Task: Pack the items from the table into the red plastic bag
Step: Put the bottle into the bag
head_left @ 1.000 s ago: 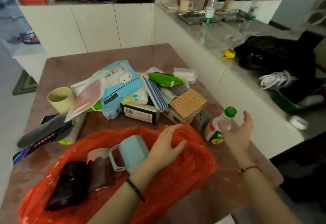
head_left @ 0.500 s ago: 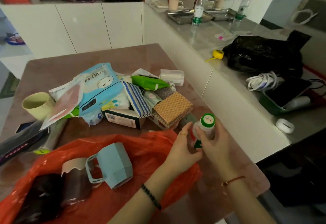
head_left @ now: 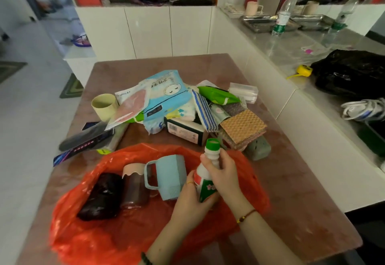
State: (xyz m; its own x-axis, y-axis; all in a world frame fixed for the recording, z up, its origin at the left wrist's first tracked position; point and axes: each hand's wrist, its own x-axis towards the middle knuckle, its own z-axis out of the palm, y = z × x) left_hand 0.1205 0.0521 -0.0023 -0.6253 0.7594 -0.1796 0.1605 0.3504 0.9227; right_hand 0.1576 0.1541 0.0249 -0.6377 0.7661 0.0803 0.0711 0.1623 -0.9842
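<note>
The red plastic bag point(head_left: 125, 237) lies open at the near side of the brown table point(head_left: 302, 212). Inside it sit a blue mug point(head_left: 170, 176), a brown jar point(head_left: 135, 189) and a dark packet point(head_left: 100, 197). Over the bag's right part I hold a white bottle with a green cap point(head_left: 208, 171), tilted. My right hand point(head_left: 223, 176) wraps its middle; my left hand point(head_left: 189, 204) grips its base. A pile of items remains behind the bag: a blue wipes pack point(head_left: 166, 95), a green packet point(head_left: 216, 96), a small box point(head_left: 183, 131), waffle-pattern cloths point(head_left: 242, 127).
A pale yellow cup point(head_left: 104, 106) and dark flat packages point(head_left: 87, 139) lie at the table's left. A clear box point(head_left: 242, 91) and a grey-green block point(head_left: 258, 150) sit right of the pile. The counter point(head_left: 291, 56) on the right carries a black bag point(head_left: 352, 72), bottles and trays.
My right hand took the green-capped bottle from the table's right side and brought it left over the bag. My left hand left the bag's rim and now grips the bottle's base.
</note>
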